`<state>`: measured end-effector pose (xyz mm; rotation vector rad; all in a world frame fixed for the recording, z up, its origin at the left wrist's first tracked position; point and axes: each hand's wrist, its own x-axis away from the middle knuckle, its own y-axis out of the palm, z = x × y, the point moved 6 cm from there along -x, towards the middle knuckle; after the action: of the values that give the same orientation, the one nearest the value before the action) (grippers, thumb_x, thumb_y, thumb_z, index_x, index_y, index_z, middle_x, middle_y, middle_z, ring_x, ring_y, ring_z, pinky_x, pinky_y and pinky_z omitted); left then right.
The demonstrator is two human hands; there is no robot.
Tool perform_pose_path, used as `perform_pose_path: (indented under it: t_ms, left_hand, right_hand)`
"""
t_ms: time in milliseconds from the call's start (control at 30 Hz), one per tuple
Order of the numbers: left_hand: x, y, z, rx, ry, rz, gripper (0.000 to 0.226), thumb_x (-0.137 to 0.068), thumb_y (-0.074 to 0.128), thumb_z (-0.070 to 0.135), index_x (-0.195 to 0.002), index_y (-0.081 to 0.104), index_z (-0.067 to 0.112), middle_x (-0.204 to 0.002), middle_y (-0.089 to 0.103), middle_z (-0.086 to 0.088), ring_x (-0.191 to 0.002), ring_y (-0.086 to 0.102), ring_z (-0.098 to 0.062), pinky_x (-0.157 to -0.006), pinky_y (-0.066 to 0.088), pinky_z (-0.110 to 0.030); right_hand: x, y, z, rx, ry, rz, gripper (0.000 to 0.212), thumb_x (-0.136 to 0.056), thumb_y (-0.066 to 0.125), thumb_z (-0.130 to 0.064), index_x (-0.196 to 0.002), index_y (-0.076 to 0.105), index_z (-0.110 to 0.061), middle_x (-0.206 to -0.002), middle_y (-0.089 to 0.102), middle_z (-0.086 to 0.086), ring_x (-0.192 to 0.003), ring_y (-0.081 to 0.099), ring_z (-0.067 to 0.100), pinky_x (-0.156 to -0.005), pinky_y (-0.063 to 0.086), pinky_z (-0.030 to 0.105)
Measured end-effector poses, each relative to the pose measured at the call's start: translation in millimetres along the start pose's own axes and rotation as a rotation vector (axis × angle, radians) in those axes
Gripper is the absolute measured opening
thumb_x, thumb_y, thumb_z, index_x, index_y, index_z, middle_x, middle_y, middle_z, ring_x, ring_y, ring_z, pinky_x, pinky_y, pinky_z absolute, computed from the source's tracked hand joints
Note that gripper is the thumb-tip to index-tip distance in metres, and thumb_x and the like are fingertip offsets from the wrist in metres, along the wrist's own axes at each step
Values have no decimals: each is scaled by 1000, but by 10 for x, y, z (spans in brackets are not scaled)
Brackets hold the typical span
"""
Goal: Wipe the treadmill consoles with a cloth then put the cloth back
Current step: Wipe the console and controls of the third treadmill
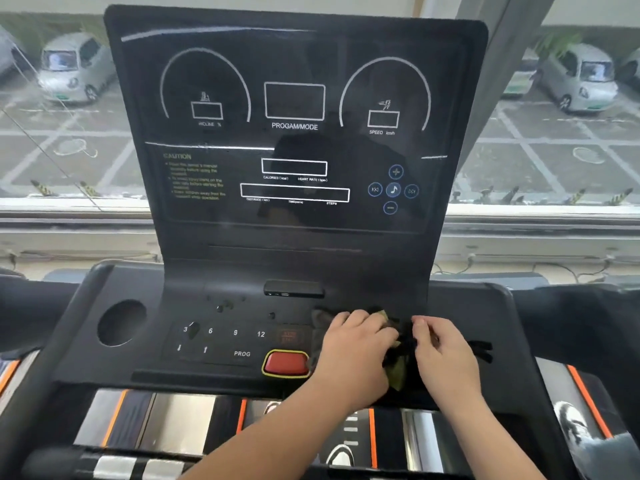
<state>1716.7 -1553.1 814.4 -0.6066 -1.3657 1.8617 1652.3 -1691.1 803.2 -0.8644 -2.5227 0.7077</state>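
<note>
I have 1 treadmill console filling my view. Its tall black display panel is unlit, and the flatter control deck lies below it. Both hands are low on the right half of that deck.

My left hand lies knuckles-up on the cloth, fingers curled down into it and bunching it. My right hand sits just beside it with fingers bent, apparently pinching the dark gathered edge of the same cloth. I cannot tell whether the black strap poking out to its right belongs to the cloth.

The cloth is a crumpled grey-olive rag lying on the deck, just right of the red stop button and well apart from the cup recess on the far left.

I judge this to be the wiping step, and early in it. The rag looks as though it is being gathered or refolded, not swept.

The next move calls for a flat pad of cloth under 1 hand. Strokes should then run left across the speed keys and up the panel, pressing lightly near the stop button.
</note>
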Motion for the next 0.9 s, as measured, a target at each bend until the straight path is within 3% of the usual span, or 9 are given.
perform_pose_path:
  t_ms: [100, 167, 300, 367, 467, 567, 667, 800, 900]
  left_hand:
    - [-34, -111, -51, -22, 32, -29, 50, -81, 66, 24, -131, 63, 30, -135, 60, 6, -125, 50, -23, -108, 41, -44]
    - [5, -200, -196, -16, 22, -18, 48, -82, 63, 25, -130, 65, 30, -129, 62, 6, -121, 51, -23, -104, 43, -43]
    - [184, -326, -697, 24, -74, 64, 44, -56, 56, 28, -94, 79, 31, -88, 68, 11, -87, 63, -21, -73, 51, -34]
    - [354, -376, -1018, 24, -110, 105, 42, -52, 55, 28, -87, 79, 30, -80, 66, 13, -80, 63, -19, -67, 51, -31]
    - [641, -479, -1491, 48, -140, 153, 48, -60, 51, 26, -99, 78, 29, -91, 69, 15, -88, 62, -19, -74, 52, -33]
    - [876, -607, -1913, 45, -163, 173, 54, -64, 44, 29, -107, 76, 31, -107, 70, 15, -97, 62, -20, -80, 53, -34]
    - [1065, -730, -2245, 19, -229, 178, 54, -67, 47, 28, -113, 73, 32, -117, 68, 13, -105, 61, -22, -85, 52, -39]
    - [1290, -791, -2574, -29, -345, 150, 54, -65, 62, 29, -118, 69, 33, -122, 65, 7, -107, 60, -27, -85, 52, -44]
    - [1502, -803, -2822, -78, -448, 151, 54, -64, 70, 31, -119, 67, 27, -119, 66, 0, -100, 61, -32, -77, 53, -44]
  right_hand:
    - [62, 66, -118, -45, -44, -10, 15, -105, 54, -27, -108, 67, -34, -109, 66, -16, -109, 60, 11, -85, 42, 25]
    - [131, 111, -258, -34, -108, 11, 18, -104, 55, -22, -102, 67, -35, -106, 65, -21, -107, 59, 6, -87, 42, 24]
    - [249, 329, -583, -39, -175, 33, 24, -102, 57, -18, -95, 67, -39, -104, 67, -24, -106, 57, -14, -86, 40, 9]
    - [305, 510, -711, -56, -166, 29, 22, -102, 58, -20, -97, 69, -39, -103, 69, -23, -106, 60, -8, -88, 45, 17]
    - [423, 871, -875, -94, -129, -23, 19, -102, 58, -25, -101, 74, -34, -100, 75, -17, -99, 67, 5, -87, 51, 29]
    - [591, 1212, -1032, -101, -129, -83, 20, -102, 59, -25, -98, 74, -37, -89, 76, -17, -83, 68, 3, -77, 49, 22]
    - [765, 1455, -1164, -121, -121, -121, 21, -104, 59, -21, -99, 75, -32, -85, 75, -21, -83, 69, -3, -68, 46, 8]
    - [938, 1700, -1313, -170, -103, -136, 20, -104, 58, -20, -100, 76, -27, -80, 75, -14, -61, 63, 0, -59, 45, 12]
    - [1054, 1837, -1423, -172, -122, -129, 19, -103, 59, -21, -99, 76, -30, -81, 75, -14, -52, 55, 1, -56, 42, 13]
